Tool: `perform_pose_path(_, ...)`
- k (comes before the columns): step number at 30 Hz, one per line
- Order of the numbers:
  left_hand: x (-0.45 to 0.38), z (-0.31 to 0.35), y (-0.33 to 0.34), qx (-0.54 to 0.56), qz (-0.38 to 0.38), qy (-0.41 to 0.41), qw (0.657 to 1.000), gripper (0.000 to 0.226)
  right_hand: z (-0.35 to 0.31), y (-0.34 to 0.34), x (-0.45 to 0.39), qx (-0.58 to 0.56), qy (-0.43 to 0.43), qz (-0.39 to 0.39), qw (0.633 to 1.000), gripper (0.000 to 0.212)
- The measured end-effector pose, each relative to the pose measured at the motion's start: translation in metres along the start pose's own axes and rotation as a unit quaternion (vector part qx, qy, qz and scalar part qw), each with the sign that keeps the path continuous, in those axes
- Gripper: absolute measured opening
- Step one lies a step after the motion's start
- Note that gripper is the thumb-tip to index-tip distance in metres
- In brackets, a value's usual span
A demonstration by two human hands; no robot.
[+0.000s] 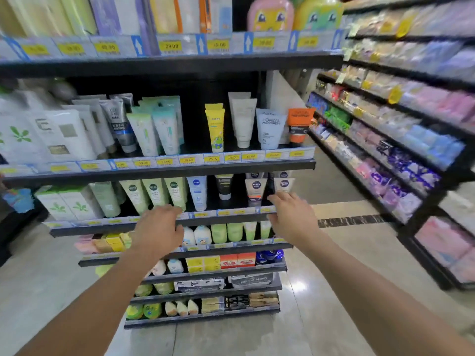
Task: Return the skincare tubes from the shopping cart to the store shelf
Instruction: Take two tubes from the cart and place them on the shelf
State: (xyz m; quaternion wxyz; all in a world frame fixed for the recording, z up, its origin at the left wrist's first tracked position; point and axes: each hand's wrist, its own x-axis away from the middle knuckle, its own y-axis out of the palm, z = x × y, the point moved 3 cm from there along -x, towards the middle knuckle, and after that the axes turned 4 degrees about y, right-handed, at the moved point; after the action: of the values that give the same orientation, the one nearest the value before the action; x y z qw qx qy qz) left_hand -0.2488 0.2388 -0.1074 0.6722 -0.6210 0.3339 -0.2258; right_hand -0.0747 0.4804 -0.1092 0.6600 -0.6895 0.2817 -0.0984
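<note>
Left hand: the left hand is seen from the back at 7 o'clock of centre, fingers loosely bent over the shelf edge, nothing held.
Right hand: the right hand is held at 5 o'clock, fingers spread and relaxed, empty; contact with the rail cannot be told.
Skincare tubes: the skincare tubes are stood cap-down in rows, smooth glossy plastic, tapered, flat-crimped on top.
Store shelf: the store shelf is of dark metal, edged with clear strips holding yellow price tags.
Hard to read: tags are blurred; the right aisle shelving is smeared; the top row is cut off.
</note>
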Motion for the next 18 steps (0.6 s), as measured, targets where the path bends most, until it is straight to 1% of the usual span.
perform_pose_path(3,-0.005,0.043,-0.013,-0.003,0.0,0.053,0.999,0.043,0.033,-0.024,0.037,0.024,0.042,0.009,0.999,0.038)
perform_pose_path(7,-0.012,0.121,-0.033,0.015,0.0,0.117,0.993,0.049,0.092,-0.055,0.088,0.046,0.103,0.015,0.993,0.04)
perform_pose_path(10,-0.014,0.188,-0.045,0.026,0.014,0.161,0.986,0.044,0.142,-0.077,0.128,0.067,0.148,0.028,0.986,0.037)
perform_pose_path(13,-0.011,0.261,-0.049,0.03,0.041,0.213,0.976,0.038,0.197,-0.095,0.171,0.094,0.193,0.04,0.976,0.041)
perform_pose_path(16,-0.006,0.341,-0.049,0.04,0.042,0.241,0.969,0.037,0.258,-0.111,0.215,0.094,0.251,0.08,0.96,0.041)
perform_pose_path(18,-0.003,0.396,-0.047,0.053,0.039,0.246,0.967,0.038,0.302,-0.121,0.244,0.088,0.291,0.091,0.948,0.04)
